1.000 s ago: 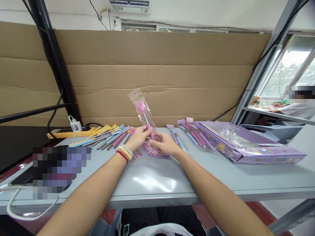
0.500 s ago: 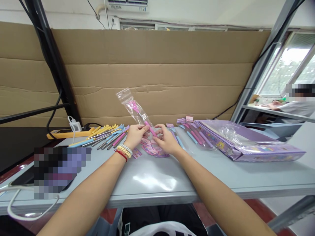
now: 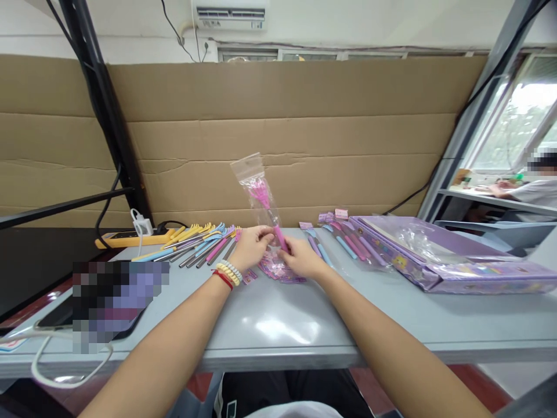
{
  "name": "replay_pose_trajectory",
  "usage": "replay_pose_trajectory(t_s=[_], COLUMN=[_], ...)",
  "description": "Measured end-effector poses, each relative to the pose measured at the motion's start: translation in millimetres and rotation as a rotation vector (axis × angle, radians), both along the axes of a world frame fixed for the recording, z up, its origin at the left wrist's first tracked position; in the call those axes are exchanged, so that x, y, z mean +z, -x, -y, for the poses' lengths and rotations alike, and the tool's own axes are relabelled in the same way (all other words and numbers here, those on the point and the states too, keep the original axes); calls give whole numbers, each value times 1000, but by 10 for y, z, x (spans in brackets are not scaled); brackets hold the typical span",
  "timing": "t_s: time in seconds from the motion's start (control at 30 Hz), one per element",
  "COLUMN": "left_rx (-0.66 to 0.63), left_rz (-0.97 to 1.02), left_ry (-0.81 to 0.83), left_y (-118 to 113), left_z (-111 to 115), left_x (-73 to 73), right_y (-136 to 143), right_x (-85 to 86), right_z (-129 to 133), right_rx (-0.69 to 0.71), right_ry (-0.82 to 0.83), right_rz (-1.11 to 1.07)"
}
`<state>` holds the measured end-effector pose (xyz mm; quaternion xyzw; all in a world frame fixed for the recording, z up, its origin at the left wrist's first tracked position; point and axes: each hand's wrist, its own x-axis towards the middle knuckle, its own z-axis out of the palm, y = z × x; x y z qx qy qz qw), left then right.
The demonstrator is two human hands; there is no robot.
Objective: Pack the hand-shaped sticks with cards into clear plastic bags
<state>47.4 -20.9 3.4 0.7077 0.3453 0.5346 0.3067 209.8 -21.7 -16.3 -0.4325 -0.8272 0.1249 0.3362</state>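
Observation:
Between my hands a pink back scratcher (image 3: 281, 237) with a claw-like head stands tilted inside a clear zip bag (image 3: 253, 168). My left hand (image 3: 256, 244) pinches the bag's left side beside the handle. Around the lower end of the pink handle, through the plastic, the fingers of my right hand (image 3: 300, 256) are closed. Small pink printed cards (image 3: 278, 271) lie in a loose pile just beneath. To the left, several unbagged back scratchers (image 3: 204, 247) in yellow, blue, purple and pink are fanned out. Bagged ones (image 3: 343, 241) lie to the right of my right hand.
At the right lies a purple printed box (image 3: 456, 261) with clear bags on top. A phone (image 3: 108, 307), partly blurred out, and a white cable are at the left. Behind are a yellow power strip (image 3: 130, 238) and a cardboard wall (image 3: 282, 133). Another person sits far right.
The bagged back scratcher has turned more upright. My right hand has shifted down to the handle's lower end, while the view has swung slightly left.

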Motion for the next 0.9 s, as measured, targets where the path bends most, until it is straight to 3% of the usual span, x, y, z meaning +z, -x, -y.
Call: replay_pose_trajectory(t_s=[0.27, 0.4, 0.53, 0.6, 0.67, 0.77, 0.9], left_rx=[191, 275, 84, -41, -75, 43, 186], left_rz=[-315, -371, -249, -233, -261, -326, -465], left_ry=[-248, -275, -142, -66, -25, -91, -201], left_y=[-26, -10, 14, 19, 13, -17, -63], left_z=[69, 67, 30, 0, -28, -41, 5], left_x=[25, 27, 3, -21, -48, -72, -38], right_y=[25, 30, 23, 27, 36, 59, 93], right_x=[42, 66, 48, 33, 21, 20, 52], right_z=[42, 63, 39, 21, 7, 5, 46], right_rx=[-30, -35, 47, 102, 132, 120, 29], right_ry=[25, 41, 110, 217, 340, 436, 393], right_rz=[109, 89, -80, -218, -326, -383, -347])
